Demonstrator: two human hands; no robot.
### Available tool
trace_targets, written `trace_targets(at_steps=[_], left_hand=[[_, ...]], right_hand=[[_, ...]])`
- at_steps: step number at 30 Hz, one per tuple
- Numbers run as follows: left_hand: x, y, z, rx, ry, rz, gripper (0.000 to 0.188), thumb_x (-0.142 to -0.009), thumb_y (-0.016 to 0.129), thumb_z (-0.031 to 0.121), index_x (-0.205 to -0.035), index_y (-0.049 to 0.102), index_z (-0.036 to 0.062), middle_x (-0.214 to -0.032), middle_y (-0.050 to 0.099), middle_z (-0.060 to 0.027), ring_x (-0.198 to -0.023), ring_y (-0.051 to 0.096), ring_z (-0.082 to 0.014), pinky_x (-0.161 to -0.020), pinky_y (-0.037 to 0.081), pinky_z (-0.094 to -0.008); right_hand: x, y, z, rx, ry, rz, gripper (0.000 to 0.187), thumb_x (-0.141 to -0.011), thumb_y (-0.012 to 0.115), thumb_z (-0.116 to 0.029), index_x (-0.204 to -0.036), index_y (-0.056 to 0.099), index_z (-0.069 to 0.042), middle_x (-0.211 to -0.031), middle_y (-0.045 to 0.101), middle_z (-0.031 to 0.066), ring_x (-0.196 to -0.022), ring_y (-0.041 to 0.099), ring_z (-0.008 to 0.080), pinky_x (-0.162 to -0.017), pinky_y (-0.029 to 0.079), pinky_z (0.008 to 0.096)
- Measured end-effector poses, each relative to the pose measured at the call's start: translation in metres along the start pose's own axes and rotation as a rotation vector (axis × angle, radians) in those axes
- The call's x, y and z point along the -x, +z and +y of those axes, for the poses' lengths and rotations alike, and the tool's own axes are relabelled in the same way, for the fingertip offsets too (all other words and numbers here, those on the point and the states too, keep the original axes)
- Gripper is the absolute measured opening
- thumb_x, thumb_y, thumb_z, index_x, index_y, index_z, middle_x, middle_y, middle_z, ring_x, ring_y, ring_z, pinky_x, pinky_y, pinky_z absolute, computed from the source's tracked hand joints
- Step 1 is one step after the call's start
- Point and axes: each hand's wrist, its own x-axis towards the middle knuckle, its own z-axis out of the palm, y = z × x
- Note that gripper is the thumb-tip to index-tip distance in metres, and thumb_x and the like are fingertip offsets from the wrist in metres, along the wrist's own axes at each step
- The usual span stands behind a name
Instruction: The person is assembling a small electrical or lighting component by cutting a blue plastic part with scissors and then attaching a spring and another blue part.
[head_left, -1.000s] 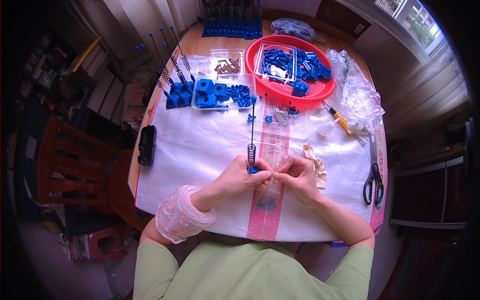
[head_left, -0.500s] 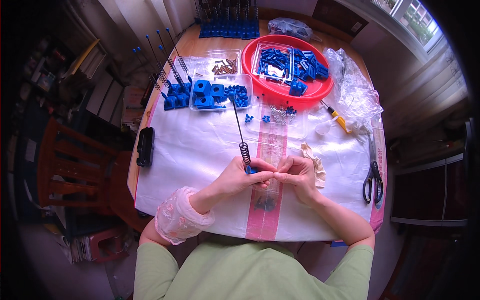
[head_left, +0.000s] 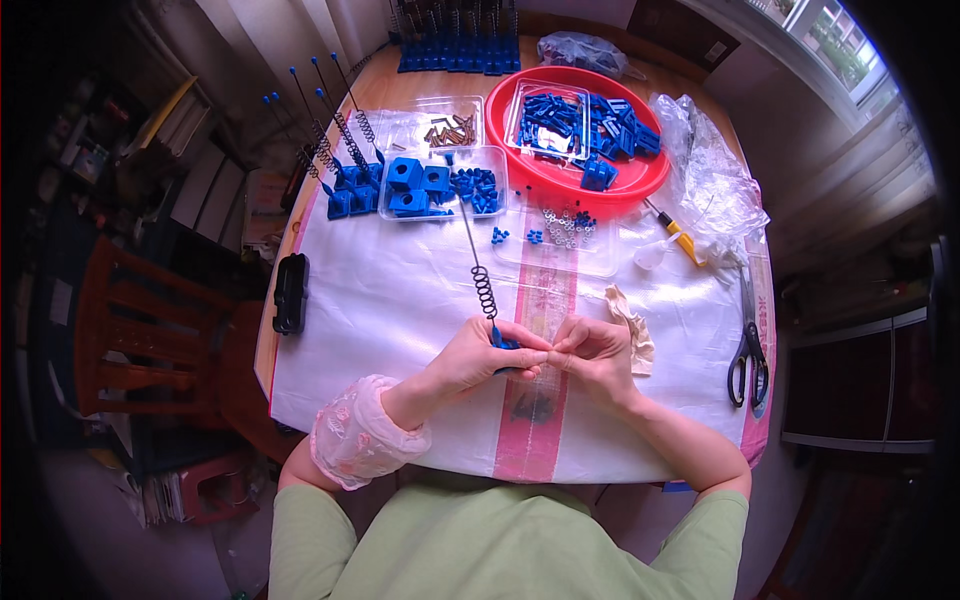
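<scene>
My left hand [head_left: 473, 357] is closed around a blue plastic base [head_left: 504, 342], mostly covered by my fingers. A black coil spring [head_left: 485, 292] rises from that base and runs into a thin straight rod [head_left: 470, 235], leaning away to the far left. My right hand [head_left: 596, 358] meets the left thumb and forefinger in a pinch at the base's right side. Whatever sits between those fingertips is too small or too hidden to name. Beside the right hand lies a crumpled beige cloth or glove [head_left: 630, 325].
Beyond my hands stand a clear box of blue parts [head_left: 470, 212], a tray of brass-coloured pieces [head_left: 468, 103] and a red basin [head_left: 655, 180] of blue parts. Spring-and-rod pieces [head_left: 355, 195] stand at left. Scissors [head_left: 747, 370] and a yellow-handled screwdriver [head_left: 683, 246] lie right; a black case [head_left: 291, 293] left.
The blue base has turned a little in my left hand, so more of it shows below the fingers. Its spring and rod have tilted slightly further left. My right hand remains beside it.
</scene>
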Motion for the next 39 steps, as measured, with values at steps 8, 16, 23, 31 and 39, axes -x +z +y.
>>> trace_targets(at_steps=[8,16,23,31,39], left_hand=[[0.0,0.006,0.001,-0.035,0.002,0.061,0.022,-0.088,0.07,0.007,-0.107,0.069,-0.0035,-0.087,0.069,-0.007,-0.076,0.066,-0.0097,-0.073,0.056,-0.0244],[0.001,0.004,0.005,-0.057,-0.003,0.019,0.024,-0.089,0.07,0.01,-0.109,0.068,-0.0034,-0.088,0.069,-0.007,-0.078,0.066,-0.0104,-0.073,0.056,-0.0248],[-0.002,0.0,0.0,-0.039,0.001,0.004,0.019,-0.087,0.071,0.007,-0.103,0.07,-0.0034,-0.088,0.069,-0.0077,-0.077,0.066,-0.0114,-0.072,0.055,-0.025],[-0.001,0.001,-0.001,-0.084,0.012,0.019,0.017,-0.087,0.071,0.007,-0.1,0.072,-0.0022,-0.084,0.07,-0.0056,-0.072,0.065,-0.0095,-0.069,0.054,-0.0227],[-0.001,0.006,0.006,0.111,-0.066,0.038,0.02,-0.092,0.066,0.012,-0.108,0.064,-0.0007,-0.091,0.065,-0.0038,-0.075,0.059,-0.0067,-0.066,0.05,-0.0212]], right_hand=[[-0.004,-0.001,-0.004,0.006,0.036,0.032,0.015,-0.081,0.07,0.01,-0.076,0.059,0.001,-0.081,0.061,0.0047,-0.076,0.057,0.0085,-0.067,0.047,0.0237],[-0.004,0.0,-0.004,0.01,0.013,0.032,0.014,-0.081,0.07,0.01,-0.076,0.059,0.001,-0.081,0.061,0.0047,-0.076,0.057,0.009,-0.068,0.046,0.0244],[0.001,0.002,0.001,0.042,-0.051,0.039,0.016,-0.081,0.07,0.009,-0.075,0.058,0.001,-0.08,0.058,0.004,-0.073,0.053,0.007,-0.062,0.041,0.0215],[0.003,0.006,-0.003,0.32,-0.145,0.04,0.018,-0.075,0.072,0.01,-0.073,0.057,0.001,-0.077,0.058,0.0043,-0.067,0.049,0.0065,-0.055,0.036,0.0225],[-0.003,0.008,-0.009,0.074,0.104,0.135,0.009,-0.09,0.064,0.0,-0.083,0.06,0.001,-0.075,0.059,-0.0003,-0.07,0.055,0.0051,-0.06,0.043,0.0202]])
